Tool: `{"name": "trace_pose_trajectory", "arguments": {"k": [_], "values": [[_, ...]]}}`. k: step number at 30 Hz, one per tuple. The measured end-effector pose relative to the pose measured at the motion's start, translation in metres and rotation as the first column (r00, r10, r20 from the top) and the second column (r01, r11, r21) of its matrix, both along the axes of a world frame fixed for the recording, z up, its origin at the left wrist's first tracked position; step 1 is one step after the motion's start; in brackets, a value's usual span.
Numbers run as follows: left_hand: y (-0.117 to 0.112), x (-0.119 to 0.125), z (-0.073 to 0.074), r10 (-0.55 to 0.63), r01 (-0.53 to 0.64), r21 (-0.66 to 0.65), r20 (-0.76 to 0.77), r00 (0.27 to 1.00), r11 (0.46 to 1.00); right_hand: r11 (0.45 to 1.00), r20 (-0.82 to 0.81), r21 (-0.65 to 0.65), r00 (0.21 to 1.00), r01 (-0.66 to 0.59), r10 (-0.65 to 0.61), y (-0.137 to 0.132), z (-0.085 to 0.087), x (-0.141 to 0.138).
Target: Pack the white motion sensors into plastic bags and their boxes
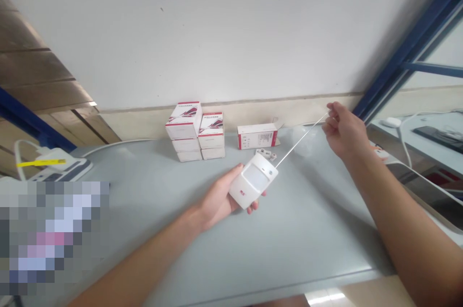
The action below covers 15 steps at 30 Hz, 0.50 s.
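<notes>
My left hand (220, 198) is wrapped round a white motion sensor (249, 192), which is tilted with its window facing up. From the sensor's top corner a thin antenna (298, 141) runs out to the upper right. Its far end is pinched between the fingers of my right hand (342, 128), held above the table. Just behind the sensor lies a small white bracket (266, 153), partly covered by it. An open white and red box (256, 137) rests on its side behind the bracket.
Several small white and red boxes (186, 126) are stacked against the wall. A clear plastic bag (304, 145) lies near the right arm. At the left are a power strip (72, 168) and a pixelated patch. A blue frame (401, 51) borders the right side.
</notes>
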<state>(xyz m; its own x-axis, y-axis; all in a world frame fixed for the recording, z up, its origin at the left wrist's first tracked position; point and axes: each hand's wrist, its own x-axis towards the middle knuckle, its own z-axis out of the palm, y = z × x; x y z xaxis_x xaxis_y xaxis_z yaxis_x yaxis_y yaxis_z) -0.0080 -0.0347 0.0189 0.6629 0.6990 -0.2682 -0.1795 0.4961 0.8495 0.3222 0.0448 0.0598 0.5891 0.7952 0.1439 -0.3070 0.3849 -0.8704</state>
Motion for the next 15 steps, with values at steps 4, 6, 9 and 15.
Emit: {"name": "trace_pose_trajectory", "arguments": {"k": [4,6,9,15], "values": [[-0.002,0.003,0.002,-0.003,0.003,-0.014,0.05,0.999,1.0,0.999,0.012,0.048,1.0,0.022,-0.022,-0.001,0.006,0.005],[-0.003,0.005,0.003,-0.014,0.016,-0.023,0.076,0.997,1.0,0.997,0.012,0.072,0.999,0.035,-0.036,-0.001,0.006,0.007],[-0.003,0.006,0.0,0.005,-0.003,-0.033,0.06,0.998,0.999,0.999,-0.043,0.041,0.999,-0.019,0.02,0.001,0.003,0.006],[0.003,0.002,-0.008,0.036,-0.032,-0.062,0.057,0.998,0.998,0.993,-0.086,-0.033,0.99,-0.112,0.109,-0.002,0.001,0.0]]}}
